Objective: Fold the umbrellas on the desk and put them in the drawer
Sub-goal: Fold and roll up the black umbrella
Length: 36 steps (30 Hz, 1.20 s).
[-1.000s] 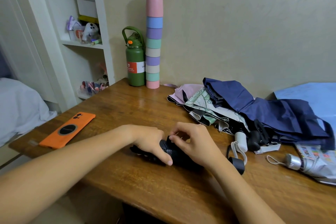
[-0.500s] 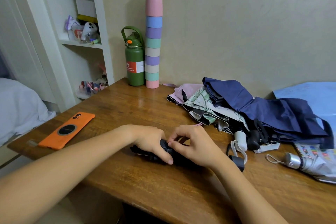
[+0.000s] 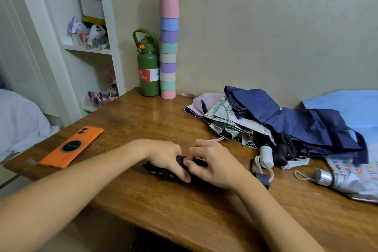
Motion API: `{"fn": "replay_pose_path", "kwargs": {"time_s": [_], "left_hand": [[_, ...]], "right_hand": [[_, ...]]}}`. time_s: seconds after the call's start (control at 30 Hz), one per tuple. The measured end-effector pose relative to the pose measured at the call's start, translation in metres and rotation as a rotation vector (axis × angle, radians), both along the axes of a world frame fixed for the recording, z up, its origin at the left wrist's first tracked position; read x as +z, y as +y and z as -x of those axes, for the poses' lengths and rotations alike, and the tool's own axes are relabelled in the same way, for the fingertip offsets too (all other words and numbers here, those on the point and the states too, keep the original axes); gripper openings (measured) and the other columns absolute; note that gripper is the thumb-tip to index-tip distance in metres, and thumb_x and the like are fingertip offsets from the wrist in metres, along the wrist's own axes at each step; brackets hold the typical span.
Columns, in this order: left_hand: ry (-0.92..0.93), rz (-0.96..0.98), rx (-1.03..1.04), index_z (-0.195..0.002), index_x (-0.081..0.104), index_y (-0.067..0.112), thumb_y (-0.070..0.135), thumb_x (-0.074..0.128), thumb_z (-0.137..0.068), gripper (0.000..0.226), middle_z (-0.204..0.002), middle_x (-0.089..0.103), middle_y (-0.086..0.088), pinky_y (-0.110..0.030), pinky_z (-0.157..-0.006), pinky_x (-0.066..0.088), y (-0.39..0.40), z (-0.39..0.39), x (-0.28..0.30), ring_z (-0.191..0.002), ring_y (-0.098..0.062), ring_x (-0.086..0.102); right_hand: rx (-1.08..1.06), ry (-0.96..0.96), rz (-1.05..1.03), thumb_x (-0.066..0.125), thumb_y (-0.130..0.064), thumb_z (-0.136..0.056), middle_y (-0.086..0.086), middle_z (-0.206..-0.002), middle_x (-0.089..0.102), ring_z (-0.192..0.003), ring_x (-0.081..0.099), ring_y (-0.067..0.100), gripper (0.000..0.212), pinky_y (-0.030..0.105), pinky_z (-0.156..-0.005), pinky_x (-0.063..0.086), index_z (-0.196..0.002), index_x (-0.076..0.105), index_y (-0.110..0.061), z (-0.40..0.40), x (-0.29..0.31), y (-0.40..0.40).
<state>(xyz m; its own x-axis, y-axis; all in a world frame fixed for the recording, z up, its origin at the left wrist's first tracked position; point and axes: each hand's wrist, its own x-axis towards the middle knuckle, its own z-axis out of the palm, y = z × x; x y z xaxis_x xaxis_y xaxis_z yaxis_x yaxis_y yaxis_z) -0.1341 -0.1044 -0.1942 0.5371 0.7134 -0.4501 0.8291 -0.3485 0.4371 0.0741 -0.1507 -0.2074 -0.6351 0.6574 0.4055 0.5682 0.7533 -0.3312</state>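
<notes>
A folded black umbrella [image 3: 155, 168] lies on the wooden desk [image 3: 184, 206] near its front edge. My left hand [image 3: 167, 158] grips its middle from above. My right hand [image 3: 212, 163] pinches it just to the right; most of the umbrella is hidden under both hands. Behind to the right lies a heap of loose umbrellas: a navy one [image 3: 302, 126], a floral one [image 3: 225, 116], a pink one [image 3: 202, 102] and a silver one [image 3: 347, 186] at the right edge. No drawer is in view.
An orange phone [image 3: 71, 146] lies at the desk's left end. A green bottle [image 3: 148, 69] and a tall stack of pastel cups [image 3: 168, 40] stand against the wall. White shelves [image 3: 88, 47] are to the left; a light blue cloth [image 3: 347, 104] lies far right.
My right hand's fingers have shifted slightly left along the black umbrella, closing toward my left hand. The umbrella and the heap have stayed in place.
</notes>
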Motion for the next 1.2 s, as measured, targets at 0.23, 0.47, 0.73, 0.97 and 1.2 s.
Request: {"fn": "replay_pose_path", "kwargs": {"time_s": [0.23,0.47,0.73,0.97,1.2], "left_hand": [[-0.024,-0.029,0.019,-0.084,0.070,0.015,0.079,0.077,-0.061,0.069,-0.083,0.073,-0.011,-0.052,-0.077,0.057,-0.006,0.000,0.002,-0.082,-0.037,0.070],[-0.042,-0.177,-0.045,-0.074,0.068,0.026,0.066,0.076,-0.069,0.041,-0.068,0.070,0.002,-0.048,-0.075,0.056,-0.013,0.001,-0.005,-0.069,-0.021,0.067],[-0.137,0.032,0.067,-0.070,0.066,0.015,0.057,0.081,-0.076,0.045,-0.064,0.063,-0.002,-0.033,-0.055,0.048,-0.004,0.001,0.002,-0.057,-0.021,0.058],[-0.029,-0.289,0.007,-0.076,0.064,0.020,0.080,0.072,-0.069,0.061,-0.070,0.069,0.003,-0.040,-0.065,0.050,-0.014,0.004,-0.002,-0.068,-0.018,0.065],[0.194,-0.621,-0.029,-0.083,0.059,0.028,0.089,0.063,-0.066,0.063,-0.073,0.064,0.011,-0.035,-0.064,0.047,-0.008,0.017,0.007,-0.071,-0.012,0.060]], "right_hand": [[-0.025,0.024,-0.025,0.054,-0.046,-0.095,-0.014,-0.096,0.059,-0.083,0.056,0.011,0.023,0.036,-0.066,0.048,-0.090,0.066,-0.027,0.003,0.000,-0.005],[-0.071,-0.030,-0.235,0.059,-0.038,-0.092,-0.007,-0.082,0.055,-0.068,0.053,0.021,0.019,0.031,-0.058,0.038,-0.082,0.062,-0.022,0.019,-0.008,-0.008],[-0.047,-0.110,-0.186,0.044,-0.042,-0.100,-0.004,-0.093,0.061,-0.081,0.058,0.021,0.033,0.038,-0.067,0.048,-0.094,0.066,-0.019,0.008,-0.003,-0.006],[-0.311,-0.192,0.032,0.026,-0.078,-0.087,-0.012,-0.099,0.066,-0.092,0.062,0.015,0.064,0.039,-0.075,0.053,-0.113,0.062,-0.033,-0.009,-0.003,0.007],[-0.260,-0.305,0.142,0.052,-0.077,-0.087,-0.006,-0.106,0.060,-0.097,0.059,0.022,0.049,0.039,-0.073,0.048,-0.107,0.050,-0.032,-0.013,-0.008,0.012]]}}
